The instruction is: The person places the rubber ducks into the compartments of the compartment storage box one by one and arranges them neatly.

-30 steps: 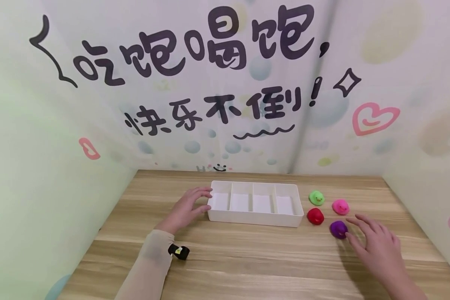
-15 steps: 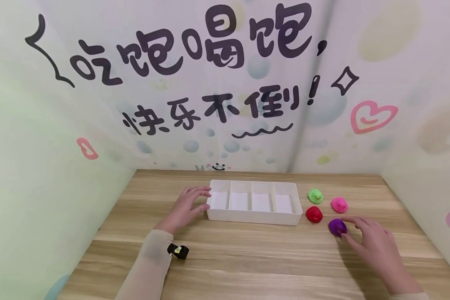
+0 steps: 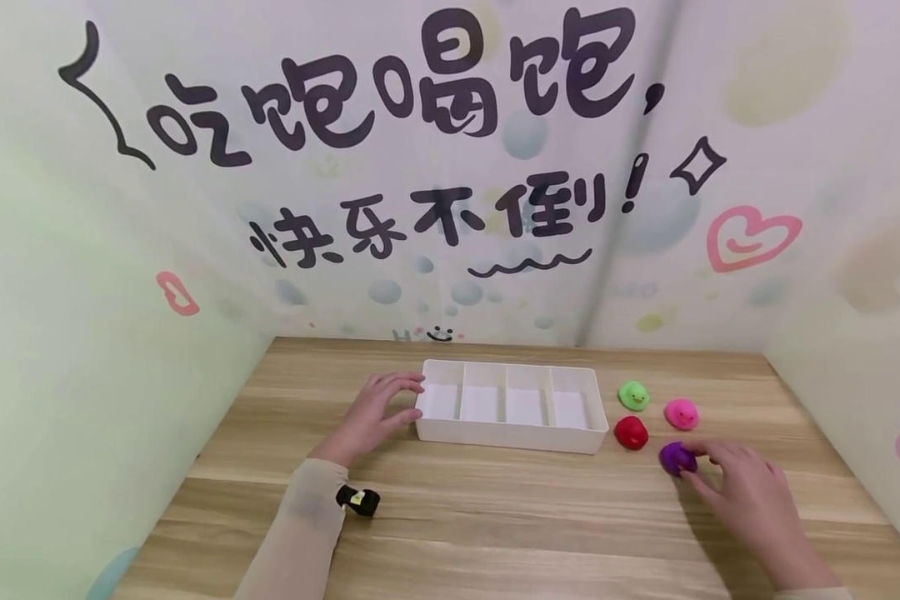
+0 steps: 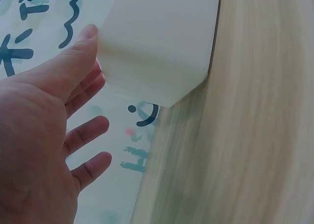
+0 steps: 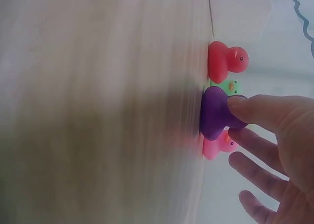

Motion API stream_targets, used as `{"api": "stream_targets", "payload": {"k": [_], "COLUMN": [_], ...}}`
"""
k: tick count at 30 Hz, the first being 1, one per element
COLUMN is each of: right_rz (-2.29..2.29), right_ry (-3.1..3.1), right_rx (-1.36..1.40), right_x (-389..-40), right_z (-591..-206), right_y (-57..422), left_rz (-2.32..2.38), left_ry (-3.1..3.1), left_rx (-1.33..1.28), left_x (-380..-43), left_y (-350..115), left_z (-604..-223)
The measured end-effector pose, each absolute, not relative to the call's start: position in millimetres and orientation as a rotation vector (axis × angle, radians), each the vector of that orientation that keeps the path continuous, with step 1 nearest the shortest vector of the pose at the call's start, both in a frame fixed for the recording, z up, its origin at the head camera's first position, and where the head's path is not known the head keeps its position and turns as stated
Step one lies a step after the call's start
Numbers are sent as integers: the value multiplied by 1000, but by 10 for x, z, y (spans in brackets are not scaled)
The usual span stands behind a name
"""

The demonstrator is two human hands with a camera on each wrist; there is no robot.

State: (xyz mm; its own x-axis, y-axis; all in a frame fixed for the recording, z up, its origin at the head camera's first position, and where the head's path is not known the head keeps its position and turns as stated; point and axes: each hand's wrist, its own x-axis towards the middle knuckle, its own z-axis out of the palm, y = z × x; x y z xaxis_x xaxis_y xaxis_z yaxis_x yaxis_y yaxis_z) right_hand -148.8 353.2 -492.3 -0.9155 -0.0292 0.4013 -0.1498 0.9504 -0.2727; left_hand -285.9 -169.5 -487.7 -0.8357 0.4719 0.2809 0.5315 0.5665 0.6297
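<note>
On the wooden table, a white box (image 3: 510, 437) with several compartments stands in the head view. My left hand (image 3: 375, 418) is at its left end, its thumb and a finger touching the end wall near the rim; in the left wrist view the other fingers of the left hand (image 4: 54, 121) are spread apart from the box. To the box's right, my right hand (image 3: 750, 492) pinches a purple rubber duck (image 3: 675, 459) between thumb and index finger. The right wrist view shows the thumb on the head of the purple duck (image 5: 214, 113), which still sits on the table.
Near the box's right end sit a red duck (image 3: 631, 432), a green duck (image 3: 633, 395) and a pink duck (image 3: 682, 414). Printed fabric walls (image 3: 450, 308) close off the table (image 3: 495, 533) at the back and sides. A black strap (image 3: 358, 500) is on the left wrist.
My right hand has moved left onto the purple duck, and its thumb and index finger have closed on it. The left hand and the box have stayed in place.
</note>
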Motion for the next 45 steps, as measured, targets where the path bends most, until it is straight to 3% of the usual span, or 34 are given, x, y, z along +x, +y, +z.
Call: {"api": "stream_targets", "payload": {"k": [19, 45], "right_rz": [450, 517], "right_ry": [-2655, -2511], "right_rx": [113, 309], "right_x": [-1500, -1900], "right_z": [-4829, -4440], "right_y": [3461, 2784], "left_rz": [-1156, -1158], "left_ry": [-2700, -2715], "left_rx": [-896, -867], "left_x": [-2888, -2857], "left_y": [-1693, -1713], "left_z": [-4857, -4821]}}
